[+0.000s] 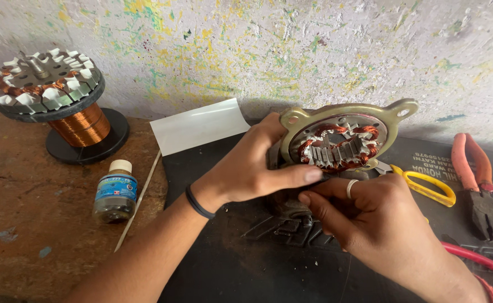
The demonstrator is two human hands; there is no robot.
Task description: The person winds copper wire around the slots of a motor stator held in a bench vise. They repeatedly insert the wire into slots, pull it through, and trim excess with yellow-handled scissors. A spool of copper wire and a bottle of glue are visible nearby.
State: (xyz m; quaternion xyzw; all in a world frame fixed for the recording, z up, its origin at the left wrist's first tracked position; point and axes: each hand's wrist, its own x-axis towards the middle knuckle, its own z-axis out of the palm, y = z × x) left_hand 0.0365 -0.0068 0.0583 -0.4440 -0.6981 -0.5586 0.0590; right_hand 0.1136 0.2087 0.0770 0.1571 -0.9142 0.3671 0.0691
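Observation:
A round motor stator (341, 143) with copper windings and white slot paper stands tilted on edge, its brass-coloured plate with lugs facing me. My left hand (252, 165), a black band on the wrist, grips its left rim, thumb stretched along the lower edge. My right hand (364, 216), with a ring on one finger, pinches at the stator's lower edge right below the windings; what its fingertips hold is hidden.
A spool of copper wire (82, 126) with another wound stator (41, 84) on top stands at the back left. Nearby are a small glass bottle (115, 192), a thin stick (138, 197), white sheet (199, 125), yellow-handled scissors (426, 186), red pliers (476, 180), black mat (246, 264).

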